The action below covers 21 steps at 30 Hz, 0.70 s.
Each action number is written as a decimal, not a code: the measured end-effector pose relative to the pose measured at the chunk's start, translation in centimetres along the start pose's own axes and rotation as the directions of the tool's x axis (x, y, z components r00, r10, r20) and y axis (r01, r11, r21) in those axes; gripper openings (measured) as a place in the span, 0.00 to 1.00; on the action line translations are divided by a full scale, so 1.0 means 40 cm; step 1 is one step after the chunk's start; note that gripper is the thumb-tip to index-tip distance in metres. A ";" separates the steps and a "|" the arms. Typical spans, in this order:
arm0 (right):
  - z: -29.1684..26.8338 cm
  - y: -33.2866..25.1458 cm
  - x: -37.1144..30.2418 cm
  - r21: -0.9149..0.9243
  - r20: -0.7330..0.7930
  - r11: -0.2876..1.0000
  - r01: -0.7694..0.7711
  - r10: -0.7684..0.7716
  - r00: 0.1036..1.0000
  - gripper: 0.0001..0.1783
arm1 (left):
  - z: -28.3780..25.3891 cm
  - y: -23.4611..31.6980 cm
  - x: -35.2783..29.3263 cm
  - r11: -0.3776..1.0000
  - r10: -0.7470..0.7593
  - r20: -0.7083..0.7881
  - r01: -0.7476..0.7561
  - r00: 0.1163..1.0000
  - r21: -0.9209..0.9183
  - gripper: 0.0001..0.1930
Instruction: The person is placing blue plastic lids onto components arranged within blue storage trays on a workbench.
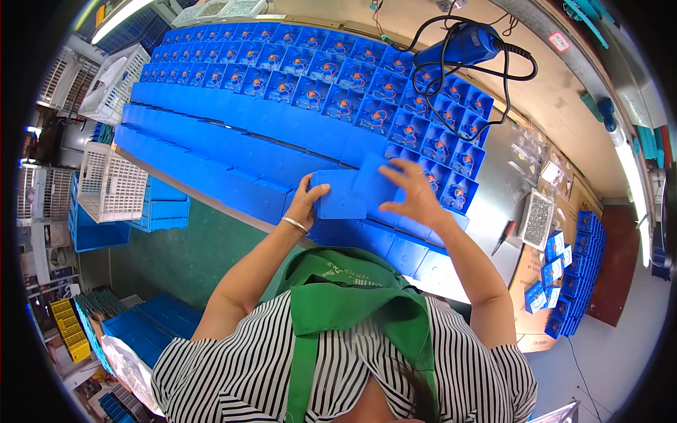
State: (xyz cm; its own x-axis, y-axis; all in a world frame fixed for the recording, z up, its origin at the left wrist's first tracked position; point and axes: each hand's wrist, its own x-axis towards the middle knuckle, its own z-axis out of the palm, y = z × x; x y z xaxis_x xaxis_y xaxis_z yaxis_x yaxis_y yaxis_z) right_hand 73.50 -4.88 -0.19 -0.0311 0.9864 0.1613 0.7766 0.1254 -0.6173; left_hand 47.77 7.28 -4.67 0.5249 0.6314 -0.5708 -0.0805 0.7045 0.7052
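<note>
- The left hand point(302, 205) grips the left edge of a blue box point(340, 197), thumb on the upper face and fingers around the side.
- The right hand point(412, 192) is just right of the blue box, fingers spread and curved at a blurred blue panel point(375, 185); whether they pinch it, I cannot tell.
- The blue box lies just in front of the person's body; its visible face looks up, near square, so no long axis shows. Its lower edge runs roughly left to right.
- The blue panel, slightly tilted, meets or overlaps the box's right edge; blur hides which. The underside and inside of the box are hidden.
- Rows of closed blue boxes point(233, 141) run left of the blue box and beyond it, leaving little room there.
- Farther beyond stand open boxes point(310, 92) with orange-centred parts and wires; a blue power tool point(462, 46) and its black cord cover some.
- Well right of the blue box, a strip of the desk point(486, 201) offers open room, up to a screwdriver point(503, 237) and a white tray point(524, 236) of small metal pieces.
- Left of the blue box, the desk's near edge drops to green floor point(169, 250).
</note>
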 end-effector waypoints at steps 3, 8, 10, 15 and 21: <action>-0.017 0.091 0.009 -0.182 -0.147 0.971 -0.157 0.131 0.980 0.43 | -0.011 0.010 -0.007 1.000 -0.017 0.050 0.017 0.999 0.015 0.39; 0.039 0.139 0.008 -0.411 -0.116 0.893 -0.185 0.150 0.982 0.43 | 0.001 0.005 -0.016 0.999 -0.049 0.083 0.047 0.995 0.026 0.39; 0.049 0.134 0.001 -0.431 -0.119 0.883 -0.185 0.147 0.982 0.44 | -0.005 -0.001 -0.018 0.997 -0.068 0.097 0.071 0.993 -0.019 0.40; 0.046 0.127 -0.003 -0.467 -0.096 0.869 -0.166 0.137 0.986 0.44 | -0.014 0.011 -0.013 0.997 -0.077 0.098 0.077 0.992 0.002 0.40; 0.062 0.134 0.010 -0.458 -0.118 0.872 -0.175 0.136 0.984 0.43 | -0.018 0.021 -0.002 0.996 -0.086 0.144 0.087 0.986 0.004 0.40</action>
State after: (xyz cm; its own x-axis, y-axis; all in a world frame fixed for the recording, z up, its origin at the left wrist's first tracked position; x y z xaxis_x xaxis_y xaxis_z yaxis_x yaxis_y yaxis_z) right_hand 76.08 -3.54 -5.34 0.1489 0.9749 0.1653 0.9704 -0.1119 -0.2141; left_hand 47.06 8.03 -4.33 0.6463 0.5149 -0.5631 -0.0315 0.7553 0.6546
